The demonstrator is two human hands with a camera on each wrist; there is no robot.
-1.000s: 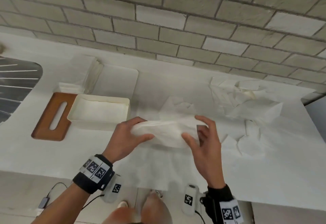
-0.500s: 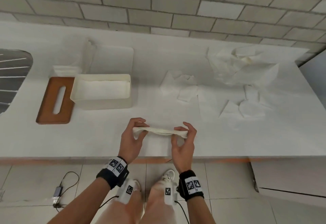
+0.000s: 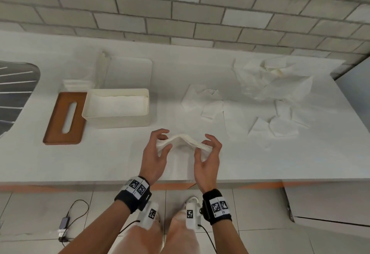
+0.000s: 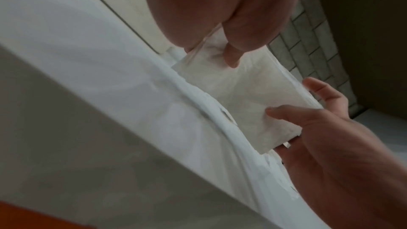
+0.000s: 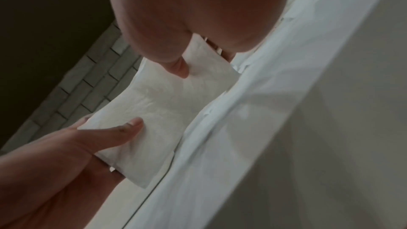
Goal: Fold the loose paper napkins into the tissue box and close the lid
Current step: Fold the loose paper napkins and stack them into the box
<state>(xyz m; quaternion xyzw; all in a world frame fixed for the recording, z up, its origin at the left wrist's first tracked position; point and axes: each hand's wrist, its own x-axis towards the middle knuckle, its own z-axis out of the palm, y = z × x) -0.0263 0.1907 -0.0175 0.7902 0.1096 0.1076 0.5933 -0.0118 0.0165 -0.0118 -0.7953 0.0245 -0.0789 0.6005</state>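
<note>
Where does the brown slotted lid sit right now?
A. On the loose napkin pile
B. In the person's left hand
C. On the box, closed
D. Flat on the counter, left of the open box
D: the brown slotted lid lies flat on the counter, left of the open tissue box.

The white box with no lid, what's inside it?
The white box holds a layer of white napkins lying flat along its bottom. Whatever sits under that top layer is covered. Its brown lid lies beside it.
</note>
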